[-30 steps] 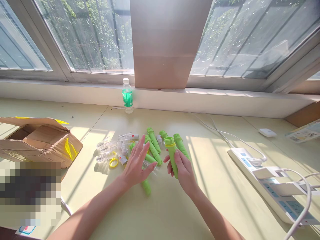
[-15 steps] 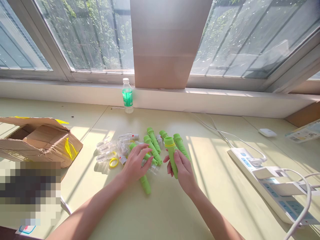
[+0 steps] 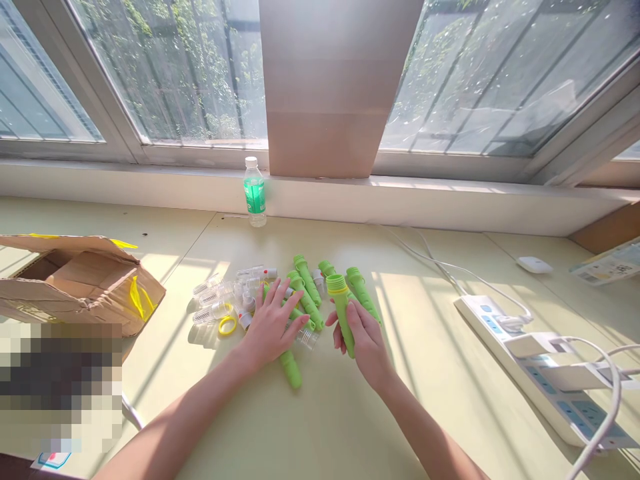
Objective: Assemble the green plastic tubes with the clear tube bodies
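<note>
My right hand (image 3: 366, 340) is wrapped round a green threaded tube (image 3: 343, 313), held nearly upright with its open threaded end up and a yellow ring below the threads. My left hand (image 3: 273, 323) lies over the pile with its fingers spread, holding nothing that I can see. Under and beside it are several more green tubes (image 3: 306, 280), one green tube (image 3: 290, 370) partly covered by the hand. Clear plastic threaded cylinders (image 3: 213, 313) and small white parts lie to its left, along with a loose yellow ring (image 3: 227, 325).
An open cardboard box (image 3: 115, 287) with yellow tape stands at the left. A bottle with a green label (image 3: 255, 193) is at the back by the window ledge. A power strip (image 3: 530, 373) with plugs and white cables lies at the right, near a small white case (image 3: 534, 265).
My left hand's fingers have spread out and stretched forward over the pile. My right hand still holds the green tube in almost the same place.
</note>
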A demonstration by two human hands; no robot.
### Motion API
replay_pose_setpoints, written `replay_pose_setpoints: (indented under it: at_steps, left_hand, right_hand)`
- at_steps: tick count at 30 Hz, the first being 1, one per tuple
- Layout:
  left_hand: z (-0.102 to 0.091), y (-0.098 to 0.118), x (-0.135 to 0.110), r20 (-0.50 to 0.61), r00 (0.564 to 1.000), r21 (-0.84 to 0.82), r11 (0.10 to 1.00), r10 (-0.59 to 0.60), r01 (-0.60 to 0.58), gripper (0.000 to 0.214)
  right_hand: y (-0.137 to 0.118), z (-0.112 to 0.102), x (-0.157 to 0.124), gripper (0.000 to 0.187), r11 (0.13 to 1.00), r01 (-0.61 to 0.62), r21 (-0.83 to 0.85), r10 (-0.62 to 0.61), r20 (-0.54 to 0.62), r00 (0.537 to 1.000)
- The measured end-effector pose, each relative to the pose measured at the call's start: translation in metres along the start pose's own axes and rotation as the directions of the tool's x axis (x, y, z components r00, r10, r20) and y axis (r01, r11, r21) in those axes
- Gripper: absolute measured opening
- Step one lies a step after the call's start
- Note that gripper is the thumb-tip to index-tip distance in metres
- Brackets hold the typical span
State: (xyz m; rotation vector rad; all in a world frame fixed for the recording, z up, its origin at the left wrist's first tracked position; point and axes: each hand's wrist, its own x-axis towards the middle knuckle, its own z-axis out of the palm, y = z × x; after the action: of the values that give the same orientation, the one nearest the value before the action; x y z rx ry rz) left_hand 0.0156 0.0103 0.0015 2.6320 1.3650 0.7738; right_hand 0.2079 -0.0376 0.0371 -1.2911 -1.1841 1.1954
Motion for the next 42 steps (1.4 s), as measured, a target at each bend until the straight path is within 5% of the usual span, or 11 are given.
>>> replay_pose_setpoints:
  at_steps: [16, 42]
  left_hand:
    - [0.0033, -0.0012, -0.0013, -0.046, 0.999, 0.049, 0.999, -0.003, 0.005, 0.037]
    - [-0.0009, 0.0042, 0.0006, 0.053, 0.998, 0.075, 0.997, -0.036, 0.032, 0.035]
  right_hand:
    - [-0.0001, -0.0001, 0.0000, 0.037, 1.000, 0.004, 0.003, -0.004, 0.004, 1.000]
    - [0.0009, 0.0011, 0.0009, 0.033, 0.999, 0.000, 0.048, 0.001, -0.003, 1.000]
